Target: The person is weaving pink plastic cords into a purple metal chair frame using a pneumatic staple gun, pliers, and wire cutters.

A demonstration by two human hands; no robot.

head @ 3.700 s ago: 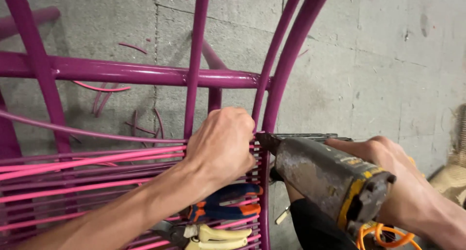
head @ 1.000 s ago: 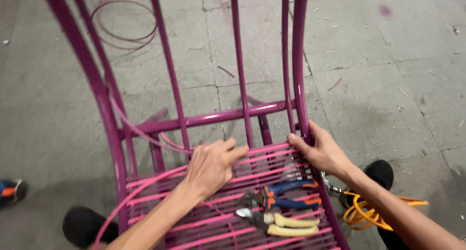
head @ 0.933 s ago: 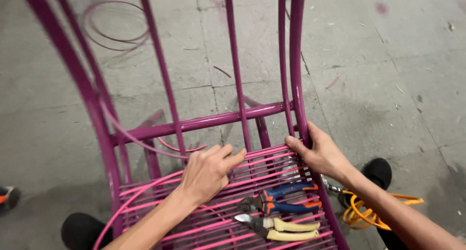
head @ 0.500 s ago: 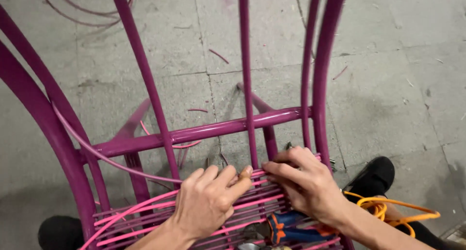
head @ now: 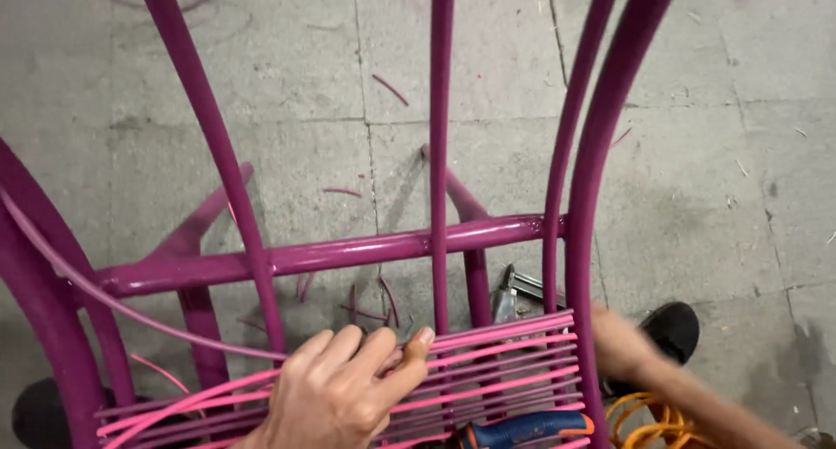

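Note:
A purple metal chair frame [head: 331, 256] fills the view, with pink cord [head: 505, 357] woven in rows across its seat. My left hand [head: 344, 392] lies on the woven rows, fingers curled and thumb stretched along a strand. A loose pink strand [head: 131, 314] runs from the upper left down into this hand. My right hand [head: 620, 349] is blurred, just outside the frame's right tube, beside the ends of the rows. Whether it holds anything is unclear.
Blue-handled pliers [head: 522, 427] lie on the seat rows at the bottom edge. A metal tool [head: 509, 290] rests on the concrete floor [head: 714, 153] under the frame. An orange cable [head: 649, 414] coils at the lower right, near a black shoe [head: 672, 327]. Cut cord scraps [head: 389, 89] litter the floor.
My right hand has left the woven rows and swung right, past the frame's right tube. My left hand stays on the strands. The view has come closer to the seat.

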